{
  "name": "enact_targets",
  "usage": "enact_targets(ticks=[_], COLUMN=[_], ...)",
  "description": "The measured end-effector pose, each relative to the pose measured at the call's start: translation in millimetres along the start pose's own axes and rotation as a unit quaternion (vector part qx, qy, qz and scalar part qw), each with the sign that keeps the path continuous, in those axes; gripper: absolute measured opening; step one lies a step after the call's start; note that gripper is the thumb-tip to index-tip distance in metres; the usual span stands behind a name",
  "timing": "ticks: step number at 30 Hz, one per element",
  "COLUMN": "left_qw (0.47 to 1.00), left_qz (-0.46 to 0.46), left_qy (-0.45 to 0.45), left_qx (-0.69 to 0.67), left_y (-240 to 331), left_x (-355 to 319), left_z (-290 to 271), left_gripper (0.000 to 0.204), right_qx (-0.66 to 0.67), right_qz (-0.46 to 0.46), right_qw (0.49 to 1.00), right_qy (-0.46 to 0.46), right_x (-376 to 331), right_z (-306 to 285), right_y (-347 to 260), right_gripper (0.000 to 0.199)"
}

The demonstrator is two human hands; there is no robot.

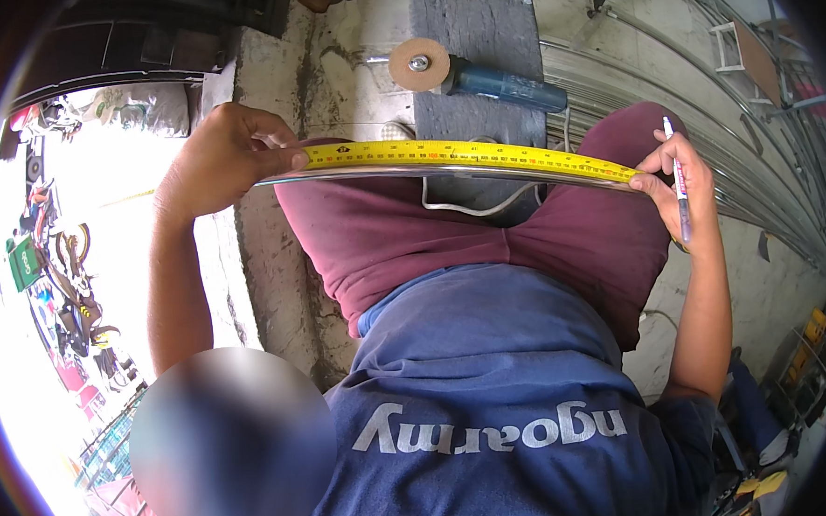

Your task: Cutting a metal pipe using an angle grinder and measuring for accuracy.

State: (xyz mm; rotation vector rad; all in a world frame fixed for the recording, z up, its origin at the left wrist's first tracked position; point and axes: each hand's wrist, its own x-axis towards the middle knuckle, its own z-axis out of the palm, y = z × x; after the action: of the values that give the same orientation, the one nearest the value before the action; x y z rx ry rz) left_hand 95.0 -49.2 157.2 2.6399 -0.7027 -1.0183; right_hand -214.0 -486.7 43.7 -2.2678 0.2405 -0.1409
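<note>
A yellow tape measure blade (463, 151) stretches across above my lap, lying along a thin shiny metal tube (381, 173). At the left, my left hand (226, 160) is closed, thumb and fingers pinching the blade and tube. My right hand (684, 178) pinches the blade and tube near their right end. Between the fingers of that same hand a slim pen (678, 174) with a white and dark barrel stands roughly upright. The tape and tube run on past my left hand into bright glare, where the tape's case cannot be made out.
Just beyond my knees, a blue angle grinder (507, 87) with a tan disc lies on a grey wooden plank (470, 17). Its pale cord (485, 210) loops down between my legs. Long metal bars (745, 184) lie on the floor at right. Mixed clutter (79, 303) stands far left.
</note>
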Motion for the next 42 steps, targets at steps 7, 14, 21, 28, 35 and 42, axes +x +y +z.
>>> enact_targets(ticks=[7,14,21,28,35,42], left_qw=[0.997,0.999,0.995,0.980,0.987,0.982], left_qz=[-0.034,0.012,0.095,0.199,0.160,0.185], left_qy=[0.020,0.036,-0.005,0.018,-0.022,-0.041], left_qx=[0.071,0.001,-0.038,-0.018,0.007,-0.010], left_y=[-35,-39,56,135,140,137], left_x=[-12,-3,30,47,46,48], left_z=[-28,-14,47,95,98,100], left_gripper=[0.025,0.024,0.020,0.021,0.020,0.015], right_qx=[-0.002,0.013,0.024,-0.001,0.177,0.422], right_qz=[-0.015,-0.024,-0.009,0.024,-0.093,-0.113], right_qw=[1.000,1.000,1.000,1.000,0.974,0.899], right_qy=[-0.002,-0.006,-0.013,-0.005,0.107,0.039], right_x=[-1,2,1,-6,-11,-1], right_z=[-1,-1,-2,-2,8,61], right_y=[3,8,7,3,-37,-71], right_gripper=[0.049,0.047,0.048,0.046,0.066,0.048])
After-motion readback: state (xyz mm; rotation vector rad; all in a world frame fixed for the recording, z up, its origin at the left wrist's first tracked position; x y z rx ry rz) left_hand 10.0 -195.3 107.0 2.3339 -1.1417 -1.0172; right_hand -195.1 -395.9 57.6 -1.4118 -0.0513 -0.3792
